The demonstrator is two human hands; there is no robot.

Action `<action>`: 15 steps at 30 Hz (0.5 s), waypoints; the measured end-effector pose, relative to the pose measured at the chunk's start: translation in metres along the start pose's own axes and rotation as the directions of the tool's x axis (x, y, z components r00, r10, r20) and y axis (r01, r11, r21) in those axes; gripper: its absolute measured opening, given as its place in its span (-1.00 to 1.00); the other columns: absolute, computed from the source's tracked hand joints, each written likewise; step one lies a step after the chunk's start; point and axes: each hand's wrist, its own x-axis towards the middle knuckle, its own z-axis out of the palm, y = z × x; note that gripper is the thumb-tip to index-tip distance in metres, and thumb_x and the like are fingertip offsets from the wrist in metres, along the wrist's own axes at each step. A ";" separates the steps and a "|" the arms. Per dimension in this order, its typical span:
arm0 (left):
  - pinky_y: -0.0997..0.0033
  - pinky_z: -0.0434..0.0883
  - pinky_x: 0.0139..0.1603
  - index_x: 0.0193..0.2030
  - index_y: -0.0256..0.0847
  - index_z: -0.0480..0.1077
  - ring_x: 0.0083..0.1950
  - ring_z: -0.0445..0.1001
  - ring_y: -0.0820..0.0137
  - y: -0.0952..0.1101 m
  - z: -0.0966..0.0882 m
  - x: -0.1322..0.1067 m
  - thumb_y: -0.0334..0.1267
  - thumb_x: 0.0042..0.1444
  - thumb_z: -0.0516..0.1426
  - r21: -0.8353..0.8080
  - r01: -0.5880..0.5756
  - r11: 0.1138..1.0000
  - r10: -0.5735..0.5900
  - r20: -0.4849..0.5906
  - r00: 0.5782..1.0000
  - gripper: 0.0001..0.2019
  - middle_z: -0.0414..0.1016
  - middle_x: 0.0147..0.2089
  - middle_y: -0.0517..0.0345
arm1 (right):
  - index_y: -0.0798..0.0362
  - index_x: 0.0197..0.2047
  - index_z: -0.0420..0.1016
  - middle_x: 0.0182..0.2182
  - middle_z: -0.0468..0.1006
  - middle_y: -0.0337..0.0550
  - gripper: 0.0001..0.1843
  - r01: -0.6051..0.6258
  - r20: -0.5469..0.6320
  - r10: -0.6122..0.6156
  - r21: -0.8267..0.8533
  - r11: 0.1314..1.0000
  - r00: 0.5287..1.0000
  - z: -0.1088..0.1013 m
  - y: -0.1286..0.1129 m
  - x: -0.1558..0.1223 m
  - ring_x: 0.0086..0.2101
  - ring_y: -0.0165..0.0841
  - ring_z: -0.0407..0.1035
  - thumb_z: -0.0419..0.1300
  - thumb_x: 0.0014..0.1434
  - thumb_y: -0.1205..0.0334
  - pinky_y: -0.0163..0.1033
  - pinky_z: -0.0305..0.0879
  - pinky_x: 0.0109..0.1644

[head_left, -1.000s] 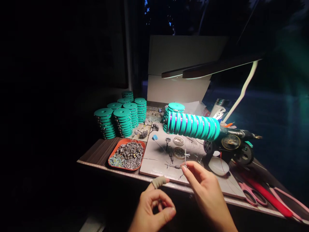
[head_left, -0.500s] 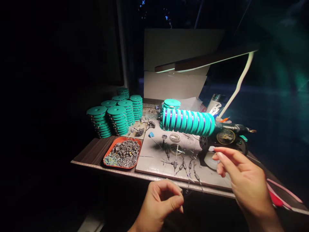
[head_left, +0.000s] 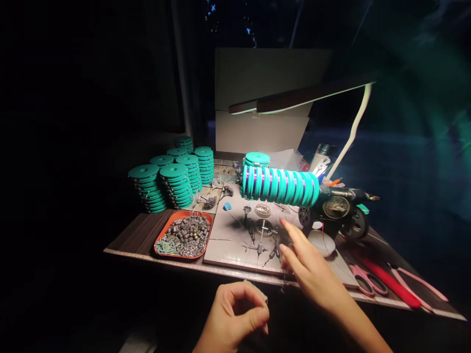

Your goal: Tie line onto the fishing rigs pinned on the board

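Note:
My left hand hovers before the table's front edge, thumb and forefinger pinched together; what sits between the fingertips is too small to make out. My right hand reaches over the pale board, fingers stretched and apart, with nothing visible in them. Beneath and beside its fingertips lie small grey sinker-like weights with short strands attached. Left of these, a small grey cross-shaped stand rises from the board. Two round dishes of tiny parts, one pale-rimmed and one dark, sit behind it.
An orange tray holds grey barrel-shaped pieces, rings and pale green tubes. Stacks of teal spools stand at the left. A row of teal spools sits on a winding machine. Pink scissors, pliers and a white dish lie right.
My right hand has moved left from beside the white dish to above the board, its pinched fingers now spread. My left hand keeps its pinch. The view has shifted slightly, uncovering the scissors.

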 end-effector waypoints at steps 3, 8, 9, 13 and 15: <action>0.54 0.24 -0.48 -0.58 -0.32 0.40 -0.55 0.31 0.53 -0.001 -0.001 -0.001 -0.22 -0.19 0.28 -0.016 0.004 1.000 -0.004 -0.001 1.000 -0.79 0.33 -0.58 0.22 | 0.11 0.22 -0.01 -0.26 0.45 -0.07 -0.28 -0.161 0.113 0.140 0.202 0.966 0.984 -0.001 0.007 0.014 -0.66 -0.45 0.17 0.07 0.04 0.03 -0.27 0.20 -0.60; 0.57 0.21 -0.52 -0.59 -0.32 0.40 -0.59 0.29 0.57 -0.008 -0.004 -0.001 -0.17 -0.21 0.30 -0.044 -0.018 0.999 0.018 0.010 1.000 -0.75 0.32 -0.60 0.24 | 0.03 0.11 0.08 -0.21 0.46 -0.10 -0.35 -0.283 0.239 0.192 0.442 0.851 0.952 -0.012 0.007 0.018 -0.63 -0.51 0.13 0.17 -0.01 0.00 -0.38 0.10 -0.64; 0.58 0.20 -0.54 -0.59 -0.31 0.40 -0.61 0.29 0.58 -0.010 -0.005 -0.001 -0.16 -0.22 0.30 -0.043 -0.024 0.999 0.024 0.018 1.000 -0.75 0.32 -0.61 0.25 | 0.03 0.07 0.14 -0.27 0.49 -0.12 -0.42 -0.271 0.247 0.173 0.451 0.850 0.953 -0.016 0.006 0.017 -0.60 -0.48 0.17 0.16 0.01 0.01 -0.38 0.12 -0.61; 0.57 0.19 -0.54 -0.60 -0.27 0.44 -0.59 0.29 0.56 -0.015 -0.008 -0.001 -0.13 -0.26 0.31 -0.003 -0.045 0.999 0.045 0.004 0.999 -0.76 0.34 -0.59 0.24 | -0.01 -0.03 0.30 -0.37 0.54 -0.18 -0.61 -0.203 0.241 0.093 0.484 0.851 0.966 -0.024 -0.001 0.007 -0.28 -0.33 0.32 0.13 0.08 0.05 -0.29 0.24 -0.16; 0.55 0.21 -0.45 -0.61 -0.26 0.47 -0.52 0.30 0.53 -0.016 -0.008 -0.003 -0.14 -0.28 0.32 0.048 -0.076 0.996 0.079 -0.050 0.996 -0.78 0.37 -0.57 0.21 | -0.03 -0.04 0.32 -0.34 0.54 -0.18 -0.63 -0.229 0.242 0.112 0.536 0.813 0.964 -0.022 -0.003 0.000 -0.19 -0.31 0.32 0.15 0.07 0.06 -0.25 0.18 -0.02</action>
